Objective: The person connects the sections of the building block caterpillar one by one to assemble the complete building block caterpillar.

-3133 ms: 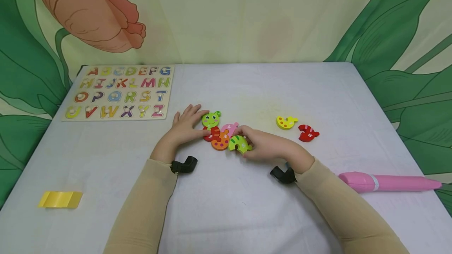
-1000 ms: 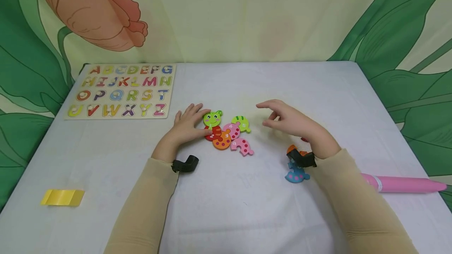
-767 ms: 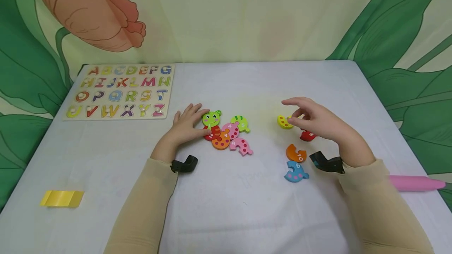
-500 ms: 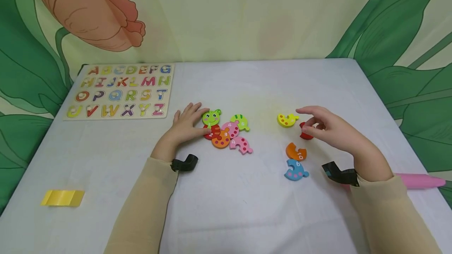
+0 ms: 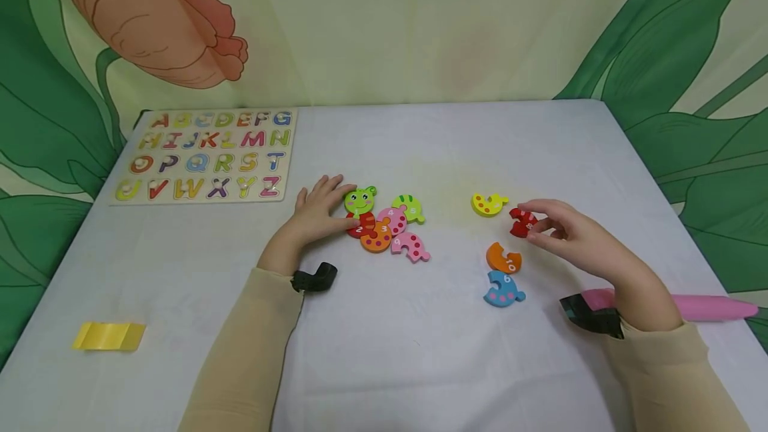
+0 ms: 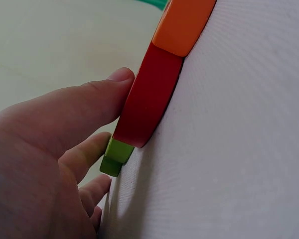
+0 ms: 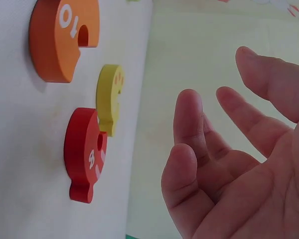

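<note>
My left hand (image 5: 309, 219) rests at a partly joined caterpillar number puzzle. Its thumb touches the red piece marked 2 (image 5: 367, 224), and a finger lies beside the green head piece (image 5: 359, 201). Linked on are the orange piece marked 3 (image 5: 376, 240), pink piece marked 4 (image 5: 394, 220) and green striped piece (image 5: 411, 207). A pink dotted piece (image 5: 411, 247) lies just below. My right hand (image 5: 576, 239), holding nothing, hovers with loosely bent fingers by the red piece marked 8 (image 7: 79, 149); the right wrist view shows them apart.
Loose yellow (image 5: 487, 205), orange (image 5: 501, 260) and blue (image 5: 503, 291) puzzle pieces lie left of the right hand. An alphabet board (image 5: 201, 155) sits back left, a yellow strip (image 5: 109, 337) front left. A pink pen-shaped object (image 5: 714, 308) lies partly behind the right wrist.
The right hand has left the green striped piece, now joined to the pink 4, and moved right past the yellow piece to the red 8. The pink dotted piece came into view. The left hand stays put.
</note>
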